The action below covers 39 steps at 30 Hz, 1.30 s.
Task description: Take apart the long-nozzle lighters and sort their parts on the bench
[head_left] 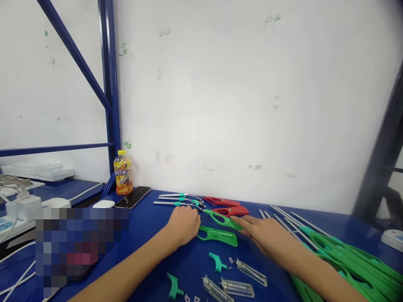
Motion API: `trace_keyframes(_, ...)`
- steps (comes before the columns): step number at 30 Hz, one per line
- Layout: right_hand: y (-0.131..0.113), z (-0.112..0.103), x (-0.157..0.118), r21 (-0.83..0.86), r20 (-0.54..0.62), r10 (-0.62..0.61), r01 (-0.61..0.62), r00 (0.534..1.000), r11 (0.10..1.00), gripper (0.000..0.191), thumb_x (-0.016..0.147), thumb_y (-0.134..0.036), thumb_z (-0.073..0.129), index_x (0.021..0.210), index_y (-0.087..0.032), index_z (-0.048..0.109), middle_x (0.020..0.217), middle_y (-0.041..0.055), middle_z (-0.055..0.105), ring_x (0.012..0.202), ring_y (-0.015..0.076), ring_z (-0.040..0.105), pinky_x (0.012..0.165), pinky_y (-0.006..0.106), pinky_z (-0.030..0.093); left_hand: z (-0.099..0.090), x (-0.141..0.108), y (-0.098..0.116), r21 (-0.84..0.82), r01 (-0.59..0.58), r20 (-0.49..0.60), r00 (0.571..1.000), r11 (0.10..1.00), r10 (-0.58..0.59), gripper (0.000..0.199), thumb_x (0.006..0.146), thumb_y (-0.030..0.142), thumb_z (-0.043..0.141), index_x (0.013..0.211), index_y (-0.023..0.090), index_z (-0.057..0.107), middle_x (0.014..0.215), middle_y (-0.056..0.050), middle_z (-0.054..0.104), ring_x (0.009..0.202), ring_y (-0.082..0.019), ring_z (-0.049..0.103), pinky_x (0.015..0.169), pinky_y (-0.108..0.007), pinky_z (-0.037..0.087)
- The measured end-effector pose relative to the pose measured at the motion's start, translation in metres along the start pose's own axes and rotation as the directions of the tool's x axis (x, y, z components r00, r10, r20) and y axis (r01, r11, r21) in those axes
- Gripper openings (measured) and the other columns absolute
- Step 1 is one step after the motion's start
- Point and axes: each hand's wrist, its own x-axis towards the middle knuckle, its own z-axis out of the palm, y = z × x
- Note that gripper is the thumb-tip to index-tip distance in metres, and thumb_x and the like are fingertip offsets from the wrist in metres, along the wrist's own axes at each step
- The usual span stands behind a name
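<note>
My left hand [185, 223] is closed beside the narrow ends of two green lighter handle shells; its fingertips are hidden, so what it grips cannot be made out. My right hand [262, 233] has its fingers around the wide end of the farther green handle shell [223, 219]. The nearer green handle shell [218, 235] lies with its hollow side up on the blue table. Behind them are red handle shells [231, 211] and thin metal tubes [170, 203] with teal collars and wires. Teal triggers [216, 261] and clear fuel tanks [237, 287] lie in front.
Several green long-necked lighters [352, 260] are piled at right, under and beside my right forearm. At left are a phone [134, 197], a bottled drink [123, 174], a white power strip [19, 220] with cables, and a blurred patch. A blue rack post [110, 84] stands against the wall.
</note>
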Motion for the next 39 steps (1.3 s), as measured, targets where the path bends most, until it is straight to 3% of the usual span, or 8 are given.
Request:
trace_keyframes(9, -0.009, -0.008, 0.001, 0.069, 0.013, -0.072, 0.071, 0.997, 0.995, 0.042, 0.101, -0.019, 0.050, 0.141, -0.029, 0.045, 0.110, 0.0060, 0.074, 0.079, 0.0238, 0.074, 0.055, 0.028, 0.039, 0.004, 0.000, -0.002, -0.066, 0.086, 0.004, 0.996, 0.994, -0.086, 0.038, 0.098, 0.028, 0.038, 0.094, 0.013, 0.072, 0.097, -0.019, 0.074, 0.092, -0.031, 0.071, 0.079, -0.041, 0.052)
trace_keyframes(16, -0.009, -0.003, 0.001, 0.085, 0.001, -0.079, 0.079, 0.997, 0.993, 0.049, 0.097, -0.019, 0.057, 0.143, -0.032, 0.044, 0.099, 0.0038, 0.077, 0.076, 0.0260, 0.075, 0.055, 0.029, 0.038, -0.001, 0.002, -0.001, -0.240, 0.110, 0.017, 0.994, 0.965, -0.109, 0.039, 0.101, 0.030, 0.032, 0.087, 0.019, 0.067, 0.093, -0.010, 0.075, 0.090, -0.025, 0.072, 0.073, -0.032, 0.051)
trace_keyframes(20, -0.008, -0.004, 0.001, 0.075, 0.016, -0.082, 0.081, 0.996, 0.994, 0.045, 0.098, -0.019, 0.056, 0.141, -0.030, 0.045, 0.099, 0.0038, 0.077, 0.075, 0.0271, 0.074, 0.054, 0.030, 0.037, -0.004, 0.001, 0.001, -0.315, 0.085, 0.024, 0.996, 0.945, -0.082, 0.041, 0.101, 0.026, 0.028, 0.084, 0.021, 0.065, 0.081, -0.006, 0.074, 0.083, -0.021, 0.071, 0.069, -0.029, 0.050)
trace_keyframes(25, -0.006, -0.003, 0.001, 0.111, 0.012, -0.080, 0.078, 0.997, 0.991, 0.044, 0.099, -0.020, 0.054, 0.141, -0.031, 0.045, 0.105, 0.0038, 0.076, 0.078, 0.0265, 0.075, 0.055, 0.029, 0.040, -0.004, -0.003, 0.002, -0.310, 0.016, -0.048, 0.998, 0.951, -0.032, 0.024, 0.090, 0.019, 0.041, 0.102, 0.022, 0.062, 0.105, -0.008, 0.071, 0.097, -0.025, 0.069, 0.082, -0.035, 0.049)
trace_keyframes(28, -0.003, 0.003, 0.001, 0.132, 0.023, -0.081, 0.078, 0.996, 0.988, 0.044, 0.099, -0.020, 0.053, 0.141, -0.030, 0.046, 0.108, 0.0046, 0.076, 0.079, 0.0262, 0.075, 0.057, 0.029, 0.042, -0.004, -0.006, 0.002, -0.296, -0.068, -0.059, 0.997, 0.953, 0.053, 0.030, 0.081, 0.017, 0.049, 0.107, 0.024, 0.061, 0.111, -0.006, 0.068, 0.097, -0.025, 0.068, 0.084, -0.035, 0.049)
trace_keyframes(34, -0.002, 0.007, -0.002, 0.226, 0.053, -0.044, 0.031, 0.998, 0.974, 0.039, 0.104, -0.033, 0.045, 0.144, -0.032, 0.044, 0.123, 0.0070, 0.070, 0.096, 0.0284, 0.073, 0.073, 0.035, 0.051, -0.003, -0.010, 0.003, -0.269, -0.169, -0.055, 0.986, 0.948, 0.160, 0.023, 0.083, 0.019, 0.048, 0.100, 0.025, 0.061, 0.105, -0.006, 0.068, 0.094, -0.025, 0.068, 0.078, -0.035, 0.051)
trace_keyframes(39, -0.004, 0.002, -0.002, 0.272, 0.082, 0.000, -0.023, 0.997, 0.962, 0.036, 0.103, -0.038, 0.050, 0.138, -0.032, 0.051, 0.121, 0.0070, 0.071, 0.102, 0.0293, 0.071, 0.079, 0.037, 0.052, -0.004, -0.010, 0.003, -0.264, -0.183, -0.057, 0.983, 0.947, 0.174, 0.020, 0.084, 0.018, 0.048, 0.099, 0.024, 0.060, 0.104, -0.006, 0.068, 0.095, -0.025, 0.067, 0.079, -0.035, 0.051)
